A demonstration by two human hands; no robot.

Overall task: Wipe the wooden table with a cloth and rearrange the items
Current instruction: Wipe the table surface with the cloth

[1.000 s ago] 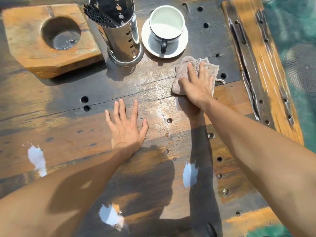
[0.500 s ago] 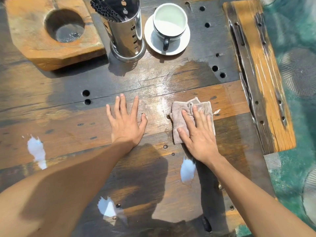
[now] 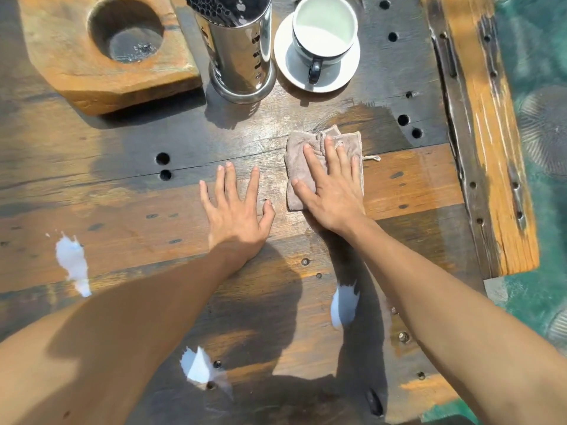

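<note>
Starting far left: chunky wooden block (image 3: 101, 78) at the top corner of the table (image 3: 107, 216), round hollow (image 3: 125, 32) sunk into it with something dark and glinting at the bottom, hard to tell what. Couple of bright white patches (image 3: 72, 262) down the left side and near the bottom edge, could be sun spots or spills, can't say.

Next over, shiny metal holder (image 3: 242, 53) with punched holes, packed with dark straws (image 3: 208, 4), standing upright just beside the block. Right beside that, white cup (image 3: 325, 29) on a white saucer (image 3: 285, 62), dark handle pointing toward the camera, nothing visible inside.

Middle of the table: left hand (image 3: 237, 217) flat on the bare wood, fingers straight and fanned out, thumb off to the side, holding nothing. Just resting there, palm down.

Right next to it, nearly thumb to thumb: right hand (image 3: 333, 191) also flat with fingers spread, pressing down on a folded greyish-beige cloth (image 3: 299, 176). No gripping, no pinching, just pressing. Cloth bunched a bit at the top edge, with a loose thread sticking out on the right side. Wood above and around it looks darker and damp, with a lighter scuffed streak toward the holder.

Far right: long worn plank (image 3: 491, 148) with metal strips along the table's edge, teal patterned floor (image 3: 540, 56) beyond.
</note>
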